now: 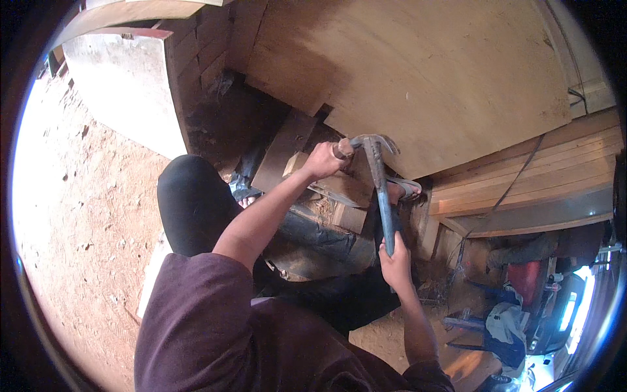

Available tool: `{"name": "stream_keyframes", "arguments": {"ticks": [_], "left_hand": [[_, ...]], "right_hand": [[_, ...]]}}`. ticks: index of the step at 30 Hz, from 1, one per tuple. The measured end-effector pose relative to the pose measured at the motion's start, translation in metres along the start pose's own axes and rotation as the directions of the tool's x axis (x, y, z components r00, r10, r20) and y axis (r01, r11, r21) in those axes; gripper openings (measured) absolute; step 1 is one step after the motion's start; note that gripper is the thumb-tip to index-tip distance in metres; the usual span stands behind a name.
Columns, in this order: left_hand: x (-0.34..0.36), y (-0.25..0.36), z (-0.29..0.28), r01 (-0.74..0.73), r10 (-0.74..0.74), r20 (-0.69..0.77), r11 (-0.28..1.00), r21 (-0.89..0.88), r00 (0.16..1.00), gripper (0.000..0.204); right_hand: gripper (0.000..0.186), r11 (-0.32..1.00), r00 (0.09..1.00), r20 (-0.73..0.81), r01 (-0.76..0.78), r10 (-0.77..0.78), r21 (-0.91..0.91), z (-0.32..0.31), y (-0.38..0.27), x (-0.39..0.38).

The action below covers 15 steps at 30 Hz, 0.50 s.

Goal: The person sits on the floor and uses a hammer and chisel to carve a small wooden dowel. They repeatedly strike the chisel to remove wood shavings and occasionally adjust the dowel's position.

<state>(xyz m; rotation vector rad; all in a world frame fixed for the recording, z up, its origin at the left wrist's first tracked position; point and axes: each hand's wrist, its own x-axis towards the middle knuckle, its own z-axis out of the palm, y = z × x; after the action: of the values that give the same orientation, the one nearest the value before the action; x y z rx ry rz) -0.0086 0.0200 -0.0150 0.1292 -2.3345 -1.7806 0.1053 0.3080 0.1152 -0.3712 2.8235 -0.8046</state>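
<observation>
My right hand (396, 264) is closed round the lower end of a claw hammer's blue handle. The claw hammer (381, 196) stands nearly upright in the picture, its metal head at the top and its curved claw pointing right. My left hand (322, 161) is wrapped round what looks like a chisel with a wooden handle (343, 149); its blade is hidden. The hammer's striking face is at the handle's end; I cannot tell whether they touch. Below my left hand lie a wooden board (281, 157) and a short wood block (349, 217), with shavings between them.
A large plywood sheet (418, 72) leans beyond my hands. Stacked planks (522, 176) lie to the right, and a pale panel (124, 85) stands at the left over sandy ground (78, 228). My sandalled foot (408, 188) is beside the hammer.
</observation>
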Motion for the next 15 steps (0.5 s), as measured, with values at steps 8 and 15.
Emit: {"name": "stream_keyframes", "arguments": {"ticks": [8,15], "left_hand": [[0.004,-0.007,0.003,-0.023,0.023,-0.010,0.999,-0.025,1.000,0.033],[0.002,-0.011,0.006,-0.033,0.032,-0.049,0.999,-0.035,0.998,0.025]], "right_hand": [[0.015,0.816,0.967,-0.205,-0.005,0.151,0.579,-0.055,-0.043,0.000],[0.018,0.951,0.965,-0.227,-0.062,0.136,0.304,-0.012,-0.025,-0.002]]}}
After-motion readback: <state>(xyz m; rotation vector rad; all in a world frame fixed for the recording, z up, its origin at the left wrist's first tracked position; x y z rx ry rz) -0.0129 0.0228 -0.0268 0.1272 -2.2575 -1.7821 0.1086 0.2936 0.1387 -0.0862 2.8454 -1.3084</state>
